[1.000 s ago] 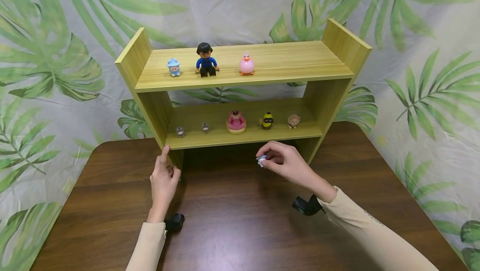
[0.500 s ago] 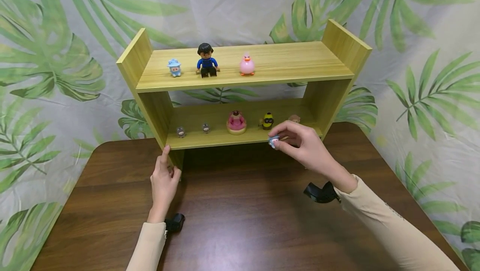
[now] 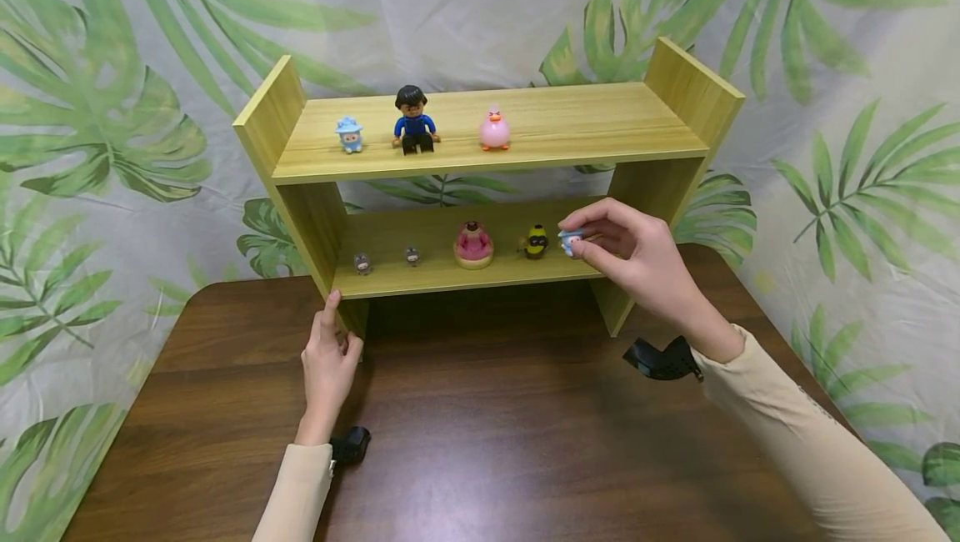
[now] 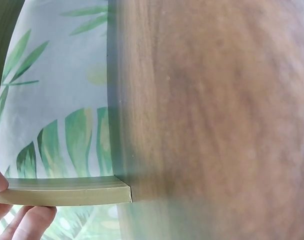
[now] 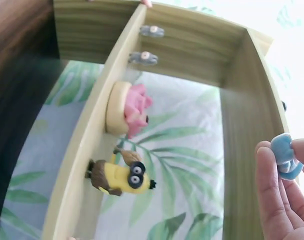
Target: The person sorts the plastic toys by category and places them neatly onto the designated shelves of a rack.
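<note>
My right hand [image 3: 637, 258] pinches a small blue figurine with a hat [image 5: 282, 148] between thumb and fingers. It holds the figurine in front of the lower board's right part, just right of the yellow minion figurine [image 3: 536, 243]. My left hand [image 3: 328, 356] grips the lower left side panel [image 4: 67, 192] of the wooden shelf [image 3: 577, 121], thumb and fingers on opposite faces. Along the lower board stand a pink bear figurine [image 3: 472, 247] in a ring-shaped base and two little grey figurines, one [image 3: 362, 263] left of the other [image 3: 412, 255]. A round brownish figurine is hidden behind my right hand.
On the top board are another blue hatted figurine [image 3: 349, 134], a black-haired toy figure [image 3: 414, 122] in blue and a pink duck figurine [image 3: 495, 132]. The shelf stands on a brown wooden table [image 3: 480, 417], before a leaf-patterned cloth [image 3: 480, 17].
My right hand has risen and moved right with the blue figurine, from below the lower board up to its right part, covering the brownish figurine. The left hand stays put.
</note>
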`<state>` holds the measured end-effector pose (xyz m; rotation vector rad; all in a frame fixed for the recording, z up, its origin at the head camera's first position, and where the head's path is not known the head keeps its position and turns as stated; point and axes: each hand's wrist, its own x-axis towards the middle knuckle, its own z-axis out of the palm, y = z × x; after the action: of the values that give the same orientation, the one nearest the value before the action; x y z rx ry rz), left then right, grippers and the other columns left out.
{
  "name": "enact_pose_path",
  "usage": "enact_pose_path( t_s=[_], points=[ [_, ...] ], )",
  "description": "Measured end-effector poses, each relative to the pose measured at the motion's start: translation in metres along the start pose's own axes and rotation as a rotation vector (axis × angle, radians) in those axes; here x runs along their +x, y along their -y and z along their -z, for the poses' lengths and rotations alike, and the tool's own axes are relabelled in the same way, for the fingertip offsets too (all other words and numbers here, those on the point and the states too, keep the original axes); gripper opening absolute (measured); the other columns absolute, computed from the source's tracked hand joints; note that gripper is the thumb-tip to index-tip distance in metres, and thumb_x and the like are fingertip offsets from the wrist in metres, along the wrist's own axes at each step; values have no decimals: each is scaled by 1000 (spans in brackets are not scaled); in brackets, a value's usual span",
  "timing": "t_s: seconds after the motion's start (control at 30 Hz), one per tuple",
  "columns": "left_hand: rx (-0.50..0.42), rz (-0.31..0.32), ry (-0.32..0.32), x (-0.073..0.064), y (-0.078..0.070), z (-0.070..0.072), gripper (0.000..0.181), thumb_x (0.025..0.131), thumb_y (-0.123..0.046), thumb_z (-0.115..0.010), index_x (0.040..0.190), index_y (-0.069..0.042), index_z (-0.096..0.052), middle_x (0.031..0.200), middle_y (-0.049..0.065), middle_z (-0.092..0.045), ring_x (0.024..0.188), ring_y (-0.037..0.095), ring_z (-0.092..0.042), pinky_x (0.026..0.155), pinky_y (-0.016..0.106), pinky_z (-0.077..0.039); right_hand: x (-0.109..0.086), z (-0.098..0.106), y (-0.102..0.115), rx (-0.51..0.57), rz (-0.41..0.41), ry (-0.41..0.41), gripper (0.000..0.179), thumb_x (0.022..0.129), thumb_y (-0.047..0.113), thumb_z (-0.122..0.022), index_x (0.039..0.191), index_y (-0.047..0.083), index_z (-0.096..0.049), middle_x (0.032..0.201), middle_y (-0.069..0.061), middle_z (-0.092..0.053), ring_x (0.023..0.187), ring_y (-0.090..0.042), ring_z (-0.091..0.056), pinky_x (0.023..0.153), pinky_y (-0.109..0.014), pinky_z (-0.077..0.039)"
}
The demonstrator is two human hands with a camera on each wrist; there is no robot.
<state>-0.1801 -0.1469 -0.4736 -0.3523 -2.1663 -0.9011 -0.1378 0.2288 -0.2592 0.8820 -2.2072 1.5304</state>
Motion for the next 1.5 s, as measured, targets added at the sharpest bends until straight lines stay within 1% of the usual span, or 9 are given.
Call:
enact_pose_path(
  t_s=[0.07,0.27,0.4,0.6,0.8,0.97,1.2,1.3,1.5],
  points=[
    [-1,1,-1,0,0,0,90,78,15,-54,148,-33,-24,91,15,-45,55,17,-33,49,34,-33,2,2,2,0,15,-2,20,86,-14,-60,105,-7,-63,103,-14,-63,86,-21,-64,77,-27,-52],
    [2,-2,-1,1,1,-2,91,77,17,-54,148,-33,-24,92,15,-46,56,17,-34,48,35,-34,9,8,8,15,50,-10,19,86,-13,-60,105,-9,-62,102,-15,-63,82,-19,-64,70,-24,-52],
    [0,1,-1,1,0,-2,90,77,16,-54,148,-32,-24,93,16,-47,56,17,-35,49,35,-34,15,11,12,27,72,-27,19,87,-13,-59,106,-11,-61,103,-14,-63,86,-19,-64,73,-22,-51],
    [0,-2,-1,1,1,-2,90,77,16,-54,147,-32,-25,93,16,-47,56,17,-35,49,36,-34,24,15,19,48,66,-66,18,87,-11,-61,105,-11,-61,101,-14,-63,87,-19,-64,78,-24,-51],
    [0,-1,1,0,1,-1,91,77,17,-54,148,-32,-24,93,16,-47,56,17,-35,49,35,-34,32,19,25,45,60,-110,19,86,-11,-62,105,-10,-62,101,-13,-65,87,-19,-64,78,-24,-51],
    [1,2,4,0,0,0,90,77,17,-54,147,-31,-25,90,16,-45,55,18,-36,49,36,-34,39,23,27,26,74,-127,20,86,-10,-62,106,-9,-63,100,-12,-65,87,-18,-63,77,-22,-50],
    [1,15,13,0,0,0,89,78,16,-55,147,-31,-25,90,16,-45,56,19,-37,49,36,-36,50,27,31,43,66,-156,20,85,-9,-64,105,-7,-65,100,-13,-64,87,-20,-62,76,-22,-49],
    [-1,17,16,0,0,0,89,78,16,-55,147,-31,-25,90,16,-45,56,19,-37,49,36,-35,56,29,32,17,62,-172,20,85,-8,-64,104,-6,-65,100,-12,-64,88,-20,-61,77,-21,-49],
    [1,12,14,0,0,0,89,78,16,-54,147,-31,-24,90,16,-45,55,18,-35,49,36,-33,65,30,30,-83,46,-189,20,86,-6,-65,105,-6,-65,102,-11,-62,88,-19,-61,77,-22,-49]
  ],
)
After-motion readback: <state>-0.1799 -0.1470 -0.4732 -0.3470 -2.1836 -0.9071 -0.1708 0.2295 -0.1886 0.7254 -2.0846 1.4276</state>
